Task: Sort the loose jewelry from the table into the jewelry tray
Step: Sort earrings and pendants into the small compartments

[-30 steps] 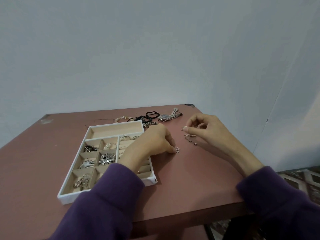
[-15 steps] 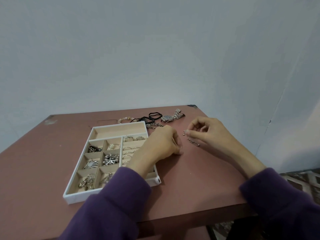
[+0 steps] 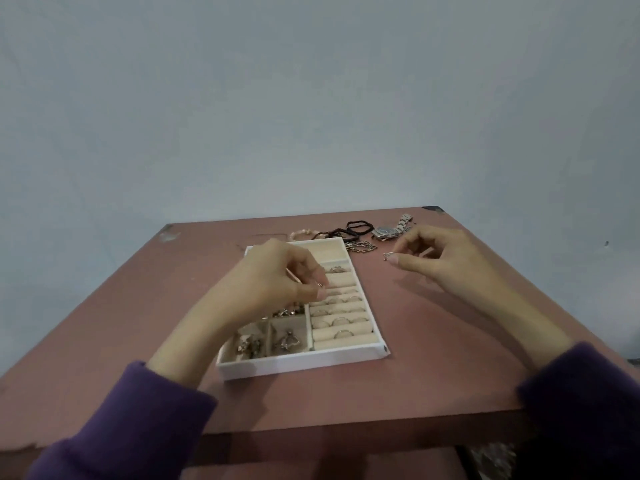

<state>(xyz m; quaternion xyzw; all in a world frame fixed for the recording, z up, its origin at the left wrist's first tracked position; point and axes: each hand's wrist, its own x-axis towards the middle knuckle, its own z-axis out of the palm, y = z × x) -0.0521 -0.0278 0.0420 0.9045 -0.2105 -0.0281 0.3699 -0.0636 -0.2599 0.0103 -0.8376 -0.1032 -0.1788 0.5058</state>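
A white jewelry tray with beige compartments lies mid-table; its right column holds several rings on padded rolls, its near left cells hold silver pieces. My left hand hovers over the tray's middle and pinches a small ring between thumb and fingertips, just above the ring rolls. My right hand is to the right of the tray, above the table, pinching a small silver ring. Loose pieces remain at the far edge: a silver watch, black hair ties, a chain bracelet and a pale bead bracelet.
The reddish-brown table stands against a pale wall, its right and near edges close by. My purple sleeves reach in from below. A patterned floor shows at the lower right.
My left hand lifted a small ring from the table right of the tray and carried it left over the ring rolls. My right hand rose a little, still pinching its piece.
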